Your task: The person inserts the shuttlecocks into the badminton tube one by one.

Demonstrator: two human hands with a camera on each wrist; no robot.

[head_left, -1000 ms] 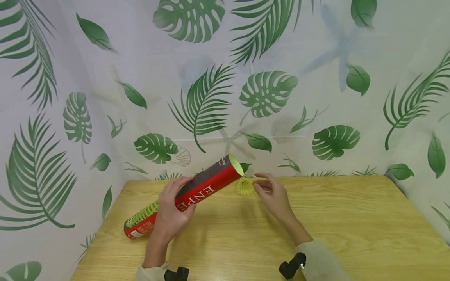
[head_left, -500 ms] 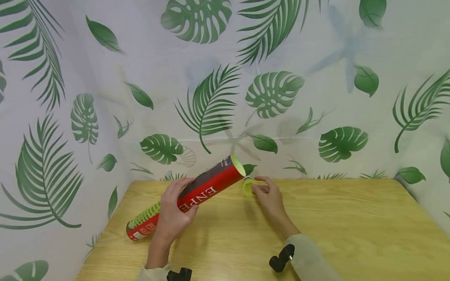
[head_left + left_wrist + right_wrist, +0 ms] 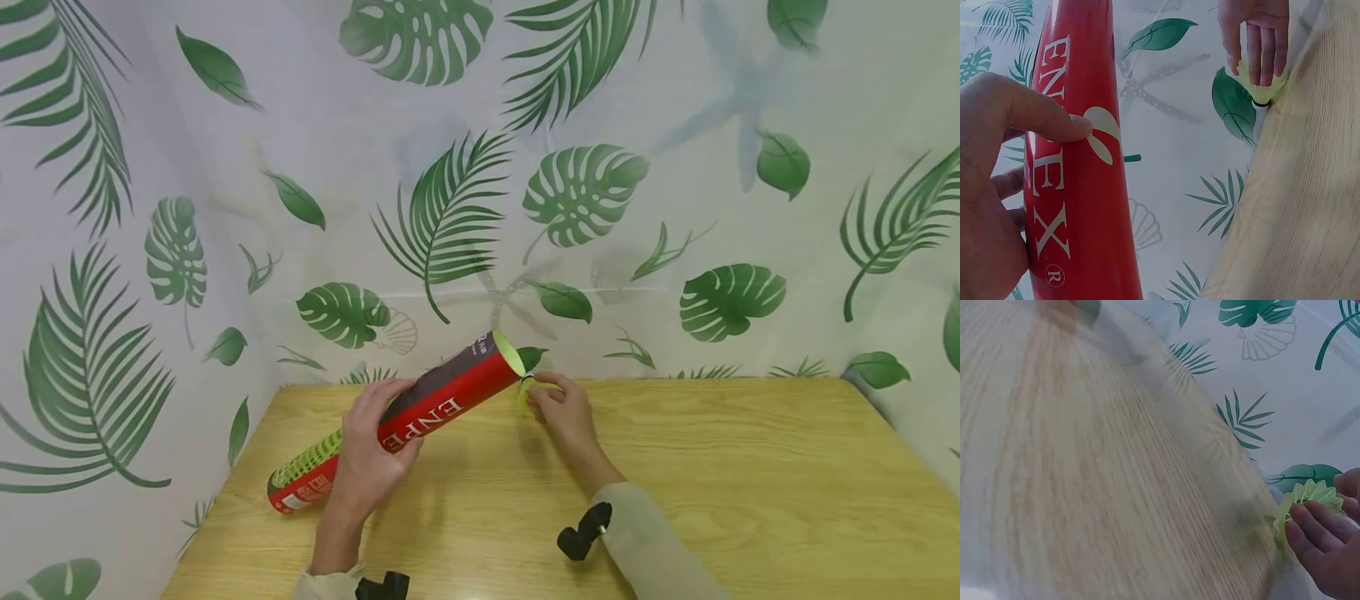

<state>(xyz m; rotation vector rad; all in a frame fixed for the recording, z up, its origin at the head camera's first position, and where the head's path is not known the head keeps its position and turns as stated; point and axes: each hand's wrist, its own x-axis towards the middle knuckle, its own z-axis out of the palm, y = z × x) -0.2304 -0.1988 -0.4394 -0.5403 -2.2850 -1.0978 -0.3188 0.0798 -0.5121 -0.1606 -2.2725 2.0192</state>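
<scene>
My left hand (image 3: 369,454) grips a red and black shuttlecock tube (image 3: 457,396) around its middle. The tube slants, its open mouth raised to the right and its lower end down to the left, close over the table. A perforated green strip (image 3: 307,461) shows along that lower part. Just outside the mouth, my right hand (image 3: 567,421) pinches a yellow shuttlecock (image 3: 1311,490) by its skirt. In the left wrist view the fingers lie over the skirt of the shuttlecock (image 3: 1262,94), and its white base with a dark band points down in that picture.
A light wooden table (image 3: 735,483) lies beneath both hands. Behind it and at the left hangs a white cloth (image 3: 450,108) printed with green leaves. A black camera mount (image 3: 585,531) sits on the right sleeve, another mount (image 3: 382,586) on the left.
My right hand has moved left toward the tube mouth and now pinches the shuttlecock, which was visible beside the fingertips earlier. The left hand keeps its grip and the tube stays tilted.
</scene>
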